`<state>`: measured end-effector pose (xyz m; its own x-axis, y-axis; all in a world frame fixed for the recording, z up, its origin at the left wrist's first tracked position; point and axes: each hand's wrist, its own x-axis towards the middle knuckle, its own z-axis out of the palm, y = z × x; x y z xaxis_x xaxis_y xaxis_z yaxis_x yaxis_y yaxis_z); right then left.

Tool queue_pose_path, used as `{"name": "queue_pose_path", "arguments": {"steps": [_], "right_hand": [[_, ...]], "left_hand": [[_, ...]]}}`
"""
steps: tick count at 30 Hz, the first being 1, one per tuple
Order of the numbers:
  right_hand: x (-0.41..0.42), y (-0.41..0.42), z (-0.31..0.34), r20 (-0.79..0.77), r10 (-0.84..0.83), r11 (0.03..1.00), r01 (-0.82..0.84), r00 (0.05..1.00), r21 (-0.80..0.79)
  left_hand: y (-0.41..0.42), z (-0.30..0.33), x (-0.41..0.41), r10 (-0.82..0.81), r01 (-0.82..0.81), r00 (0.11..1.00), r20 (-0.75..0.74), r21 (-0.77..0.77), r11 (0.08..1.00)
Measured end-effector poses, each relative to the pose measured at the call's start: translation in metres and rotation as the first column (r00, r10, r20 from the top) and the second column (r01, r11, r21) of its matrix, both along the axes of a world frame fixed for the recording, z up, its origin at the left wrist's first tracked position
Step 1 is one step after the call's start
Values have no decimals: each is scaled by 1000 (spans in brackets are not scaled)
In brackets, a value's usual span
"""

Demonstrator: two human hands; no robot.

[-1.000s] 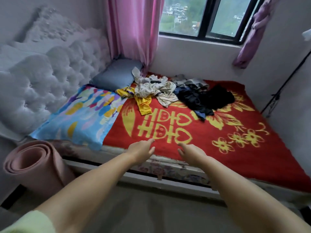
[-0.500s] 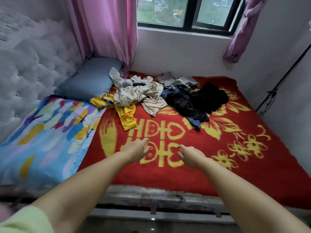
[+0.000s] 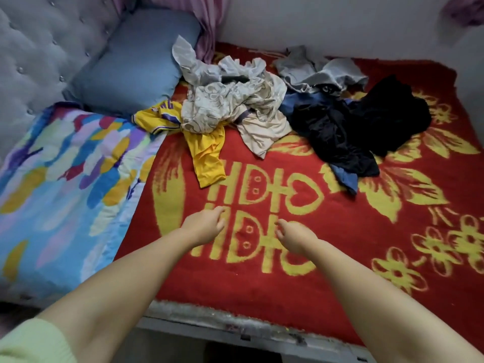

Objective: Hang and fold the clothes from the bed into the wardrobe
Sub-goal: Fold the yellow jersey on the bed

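Observation:
A heap of clothes lies across the far half of the bed. It holds a yellow jersey (image 3: 207,150), a crumpled beige patterned garment (image 3: 235,106), grey pieces (image 3: 319,72) and a black and dark blue pile (image 3: 353,129). Both my arms reach out over the red blanket (image 3: 262,297). My left hand (image 3: 204,226) and my right hand (image 3: 293,235) hover side by side above the yellow pattern, short of the clothes. Their fingers hang loosely curled and hold nothing. No wardrobe is in view.
A multicoloured quilt (image 3: 62,184) covers the bed's left side, with a blue pillow (image 3: 133,58) behind it. A tufted grey headboard (image 3: 34,48) stands at the left. A pink curtain (image 3: 207,24) hangs at the back wall. The bed's front edge (image 3: 235,331) runs below my arms.
The view has come closer to the bed and tilted down, so the window has left the frame. Both hands have advanced over the blanket toward the clothes.

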<state>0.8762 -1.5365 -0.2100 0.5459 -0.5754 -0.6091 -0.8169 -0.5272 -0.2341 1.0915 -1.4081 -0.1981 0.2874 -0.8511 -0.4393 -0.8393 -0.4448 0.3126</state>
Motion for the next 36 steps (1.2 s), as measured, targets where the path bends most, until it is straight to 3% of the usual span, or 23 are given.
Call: {"name": "queue_pose_path", "arguments": {"steps": [7,13,17,19,26,32,36], "right_hand": [[89,-97,-72,40,112,994,-112,993,-5],[157,-129,-168,141,78,994,-65,987,-89],[171,-122,-238,208,99,979,-58,973,-196],[167,-119,-258,218,146,955,-80,965,-284],[166,-113,-275,297,208,889,-54,932,-455],[163,-116,-282,317,212,873,-32,924,-487],[166,-117,-279,291,183,896,-37,939,-442]], "left_hand": [[-72,-76,54,152,-151,988,-34,36,988],[-122,-151,114,178,-182,978,106,27,983],[-145,-211,158,12,-44,966,258,117,992],[-156,-232,174,-55,31,955,292,85,996],[-206,-251,196,-24,39,940,339,-37,999],[-243,-234,211,141,-124,981,135,-131,984],[-173,-225,170,110,-108,992,58,-33,994]]}}
